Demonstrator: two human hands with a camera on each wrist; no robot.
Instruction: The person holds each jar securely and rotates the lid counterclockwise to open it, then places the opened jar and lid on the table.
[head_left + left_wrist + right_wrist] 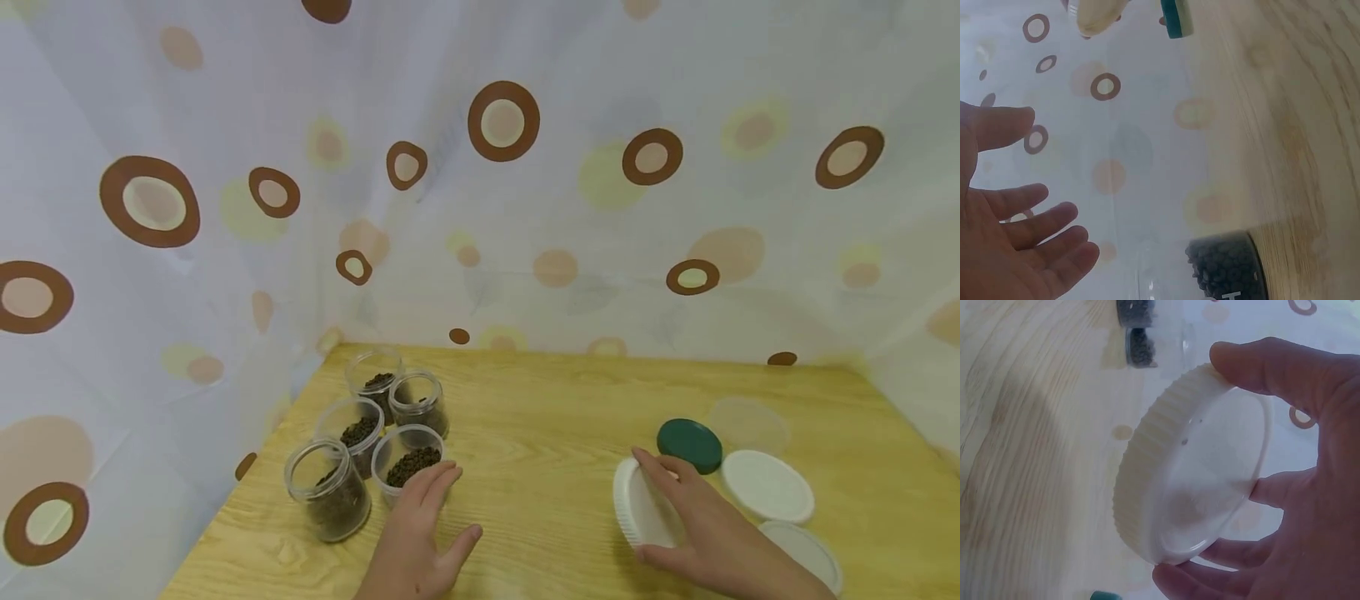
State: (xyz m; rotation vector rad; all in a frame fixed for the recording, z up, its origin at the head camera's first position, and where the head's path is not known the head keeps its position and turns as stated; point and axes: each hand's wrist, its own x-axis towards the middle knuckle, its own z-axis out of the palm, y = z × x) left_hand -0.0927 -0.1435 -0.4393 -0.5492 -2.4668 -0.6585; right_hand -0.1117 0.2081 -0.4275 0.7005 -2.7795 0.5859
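A white ribbed screw lid (1210, 462) is gripped by its rim in my right hand (701, 525), tilted on edge above the wooden table. In the right wrist view the thumb is on one side and the fingers on the opposite side. My left hand (420, 533) holds nothing; its fingers are spread and relaxed near a clear jar (408, 437) of dark pellets. Several more clear jars with dark pellets stand at the left, among them a near one (330, 500) and a back one (420, 404). All of these jars are uncovered.
Right of the right hand lie a dark green lid (690, 446), a clear lid (748, 427), a white lid (767, 486) and a paler lid (802, 554). A spotted curtain (525, 208) encloses the back and sides of the wooden table (540, 417).
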